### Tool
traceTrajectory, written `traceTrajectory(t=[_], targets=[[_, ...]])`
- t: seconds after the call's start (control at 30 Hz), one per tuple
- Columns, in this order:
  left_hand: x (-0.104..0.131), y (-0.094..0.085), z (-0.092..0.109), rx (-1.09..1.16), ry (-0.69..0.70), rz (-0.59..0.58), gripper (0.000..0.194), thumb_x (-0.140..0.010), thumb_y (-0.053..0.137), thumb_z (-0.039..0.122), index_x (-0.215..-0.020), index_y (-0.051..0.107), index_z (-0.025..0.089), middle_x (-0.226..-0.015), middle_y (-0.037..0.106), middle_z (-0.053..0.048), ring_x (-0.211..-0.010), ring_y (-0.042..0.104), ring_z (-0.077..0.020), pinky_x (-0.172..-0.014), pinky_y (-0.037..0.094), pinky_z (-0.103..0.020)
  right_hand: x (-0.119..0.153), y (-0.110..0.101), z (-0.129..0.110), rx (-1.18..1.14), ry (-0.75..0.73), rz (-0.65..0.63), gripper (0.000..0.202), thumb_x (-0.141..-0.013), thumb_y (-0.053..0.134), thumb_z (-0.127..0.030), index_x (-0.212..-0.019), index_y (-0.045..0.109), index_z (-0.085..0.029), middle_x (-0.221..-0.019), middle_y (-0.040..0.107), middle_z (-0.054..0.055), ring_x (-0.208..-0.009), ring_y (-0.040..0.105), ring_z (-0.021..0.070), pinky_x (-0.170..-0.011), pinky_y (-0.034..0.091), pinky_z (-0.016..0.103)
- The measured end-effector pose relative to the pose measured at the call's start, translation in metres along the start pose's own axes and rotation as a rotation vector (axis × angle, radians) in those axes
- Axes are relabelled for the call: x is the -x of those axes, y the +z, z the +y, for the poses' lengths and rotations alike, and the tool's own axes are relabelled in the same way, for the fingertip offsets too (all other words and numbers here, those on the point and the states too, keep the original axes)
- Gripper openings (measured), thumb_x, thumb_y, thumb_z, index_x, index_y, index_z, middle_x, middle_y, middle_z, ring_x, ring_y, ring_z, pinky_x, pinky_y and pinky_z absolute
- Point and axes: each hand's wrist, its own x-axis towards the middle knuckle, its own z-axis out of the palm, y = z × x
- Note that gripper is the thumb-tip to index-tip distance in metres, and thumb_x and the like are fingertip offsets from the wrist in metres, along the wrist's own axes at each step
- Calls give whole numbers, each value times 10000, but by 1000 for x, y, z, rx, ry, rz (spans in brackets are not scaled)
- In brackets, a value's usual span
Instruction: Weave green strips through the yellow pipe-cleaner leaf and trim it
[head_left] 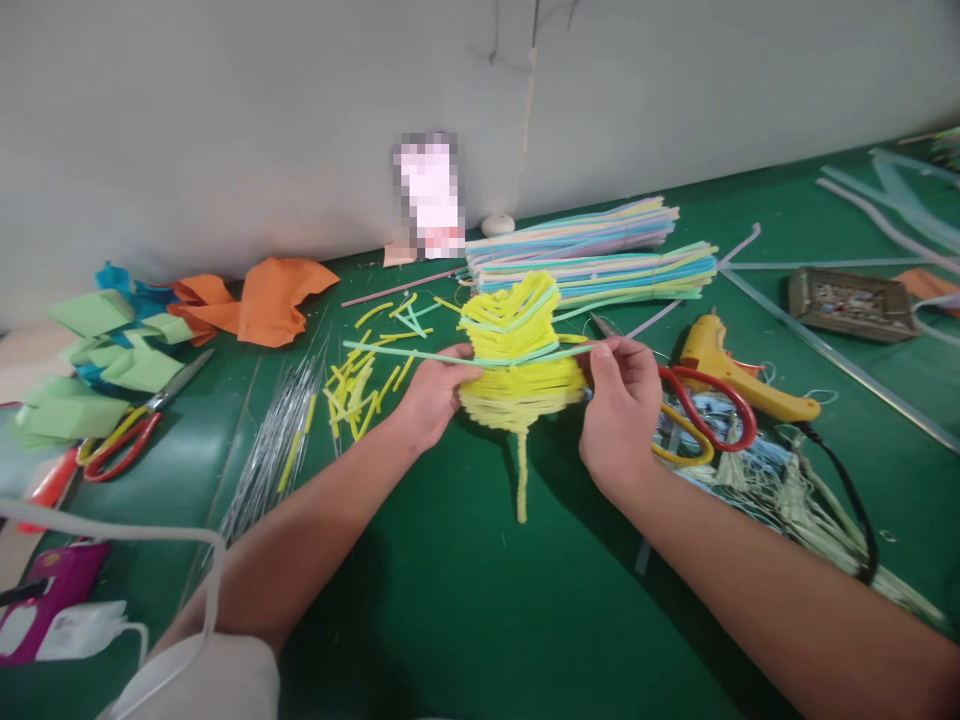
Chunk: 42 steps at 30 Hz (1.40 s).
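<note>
Both hands on the yellow straw weave (517, 360), which sits on the green table (465, 600) directly between them. Left hand (433, 398) is closed narrow on the weave's left edge, fingers curled under, thumb on top; it also pins the left run of a long pale green straw (405, 352) that crosses the weave and sticks out well past the hand to its left. Right hand (622, 405) grips the right edge of the weave, fingers pinched tight near the other end of that green straw; red and yellow scissors (705, 415) hang looped off this hand, handles just to its right, blade tip poking out above the knuckles. A single yellow stem hangs down from the weave, between the two wrists. Just left of the left hand: scattered yellow straw offcuts (360, 385), then a bundle of thin clear rods (274, 440). Farther left, a second pair of scissors (135, 430) beside green paper pieces (112, 350) and orange paper (262, 300). Beyond both hands, near the wall: stack of pastel straws (592, 250). Right of the right hand: yellow glue gun (739, 375), its nozzle end near the scissor handles, and a small tray (847, 300) well apart.
</note>
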Motion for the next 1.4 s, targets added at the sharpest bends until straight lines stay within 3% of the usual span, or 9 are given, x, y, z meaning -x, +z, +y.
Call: traceTrajectory(t=[0.3, 0.43, 0.7, 0.87, 0.97, 1.07, 1.13, 1.27, 1.4], targets=[[2, -1, -3, 14, 61, 3, 401, -636, 748, 223, -1011, 638, 132, -888, 748, -63, -836, 715, -244, -870, 538, -413, 4, -1, -4, 176, 64, -221, 225, -766, 712, -418, -840, 664, -212, -822, 668, 22, -756, 609, 163, -705, 514, 329], [1, -3, -6, -90, 131, 31, 487, -643, 783, 248, -1092, 624, 150, -908, 748, -61, -864, 709, -247, -901, 523, -437, 3, -2, -5, 312, 12, -186, 215, -760, 714, -406, -805, 664, -202, -839, 670, 26, -775, 611, 163, -722, 502, 328], [-2, -7, -9, -213, 190, 50, 446, -682, 742, 238, -1108, 646, 147, -980, 742, -75, -914, 694, -244, -917, 510, -418, -3, -1, -1, 103, -32, 38, 223, -783, 702, -394, -782, 586, -204, -743, 600, -17, -702, 577, 116, -672, 483, 275], [-3, -10, -10, -289, 220, 44, 447, -721, 718, 278, -1144, 635, 159, -1023, 731, -80, -927, 685, -246, -911, 501, -406, 0, -1, -4, 142, 35, -57, 230, -788, 691, -416, -851, 660, -197, -789, 648, 10, -728, 607, 135, -686, 499, 294], [-2, -12, -4, -557, 265, 90, 486, -726, 737, 337, -1174, 635, 177, -1068, 713, -89, -997, 656, -272, -940, 466, -401, 2, -1, -7, 178, 41, -105, 222, -785, 698, -396, -879, 690, -196, -821, 678, 24, -769, 625, 153, -720, 509, 314], [2, -13, 6, -823, 341, 121, 505, -683, 786, 374, -1144, 663, 207, -973, 701, -81, -987, 631, -294, -951, 436, -400, 3, -1, -8, 181, -10, -117, 191, -801, 684, -381, -860, 684, -199, -830, 689, 25, -778, 634, 159, -725, 513, 317], [5, -13, 11, -855, 447, 163, 526, -650, 813, 385, -1128, 669, 218, -980, 682, -83, -1009, 608, -302, -959, 425, -396, 4, -2, -9, 183, -42, -128, 182, -812, 674, -382, -856, 679, -205, -838, 691, 27, -786, 636, 164, -735, 518, 323], [13, -8, 14, -734, 711, 152, 417, -821, 648, 468, -1148, 646, 208, -1197, 622, -109, -1076, 575, -258, -969, 420, -369, 7, -3, -11, 215, -94, -157, 188, -848, 634, -390, -878, 682, -211, -885, 695, 41, -826, 643, 178, -781, 521, 346], [26, 2, 6, -576, 777, 42, 423, -963, 385, 514, -1055, 667, 213, -904, 662, -67, -853, 599, -185, -857, 457, -335, 11, -3, -19, 341, -244, -282, 176, -896, 566, -348, -863, 694, -231, -879, 693, 30, -798, 638, 170, -750, 511, 337]])
